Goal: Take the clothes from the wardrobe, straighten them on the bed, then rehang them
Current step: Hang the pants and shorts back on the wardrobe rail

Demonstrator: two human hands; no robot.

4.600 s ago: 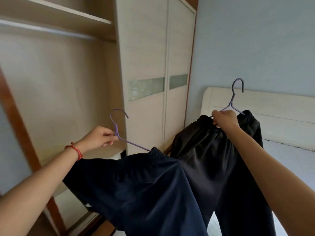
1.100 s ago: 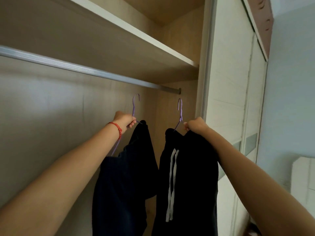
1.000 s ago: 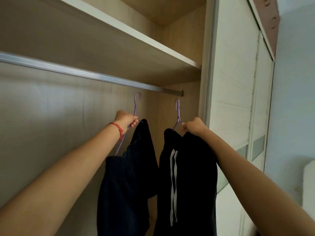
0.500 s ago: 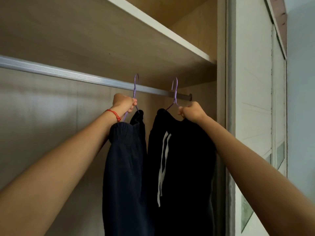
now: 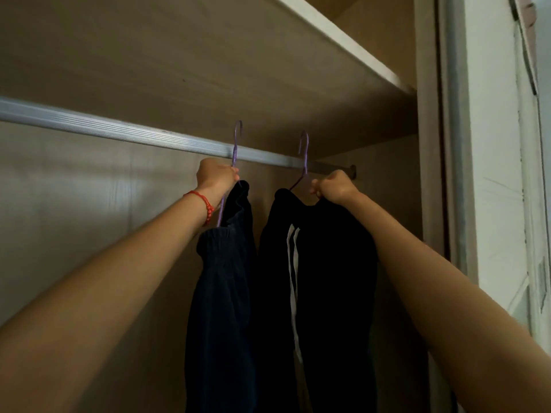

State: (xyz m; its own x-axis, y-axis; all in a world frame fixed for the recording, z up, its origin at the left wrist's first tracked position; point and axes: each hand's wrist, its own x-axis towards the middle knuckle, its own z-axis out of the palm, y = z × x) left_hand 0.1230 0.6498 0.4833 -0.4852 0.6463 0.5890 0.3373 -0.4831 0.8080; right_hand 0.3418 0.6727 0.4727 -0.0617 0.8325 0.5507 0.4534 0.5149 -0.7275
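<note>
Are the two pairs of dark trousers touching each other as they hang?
Cannot tell. In the head view the navy trousers and the black trousers show a gap near the top, but lower down their dark edges merge, so contact is unclear.

Silver ribbed rail runs L to R under the wardrobe shelf, w/ two purple hangers' hooks up at it, left hanger & right hanger, navy trousers & black striped trousers hanging below; can't tell if hooks are seated.
</note>
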